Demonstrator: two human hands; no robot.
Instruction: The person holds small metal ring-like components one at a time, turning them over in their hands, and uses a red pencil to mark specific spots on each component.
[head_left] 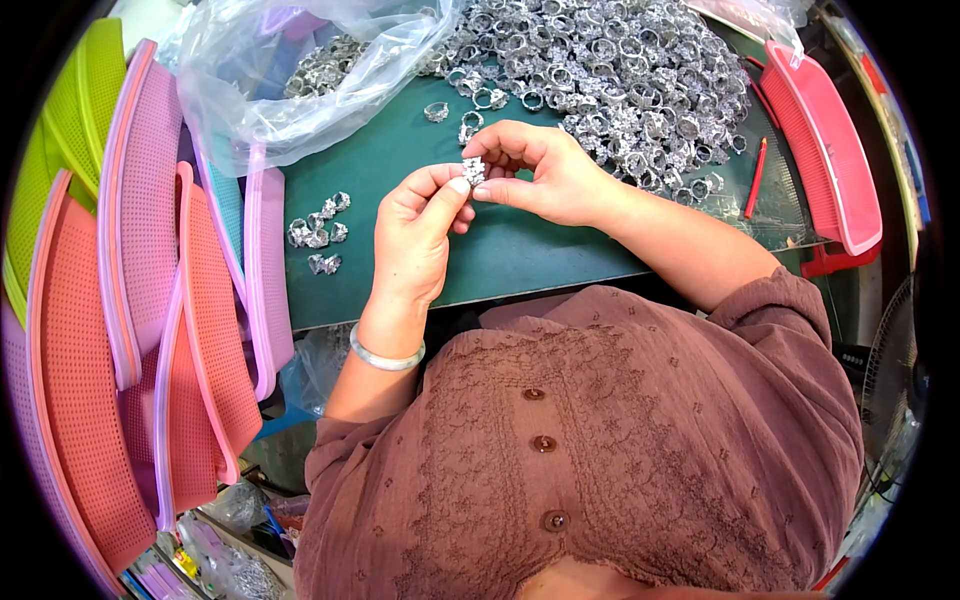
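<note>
A silvery ring (474, 171) with a raised, ornate top is pinched between my two hands, above the green tabletop (560, 255). My left hand (422, 215), with a pale bangle on its wrist, grips the ring between thumb and fingers. From the other side, the thumb and fingertips of my right hand (545, 172) close on the same ring. Its band is mostly hidden by my fingers. Beyond my hands spreads a large pile of similar rings (610, 70). A small group of rings (318, 228) lies to the left of my left hand.
A clear plastic bag (330, 110) with more rings stands at the far left of the table. Stacked perforated baskets (90, 380) crowd the left side. A red pencil (757, 178) lies on the right, beside a pink plastic basket (822, 150).
</note>
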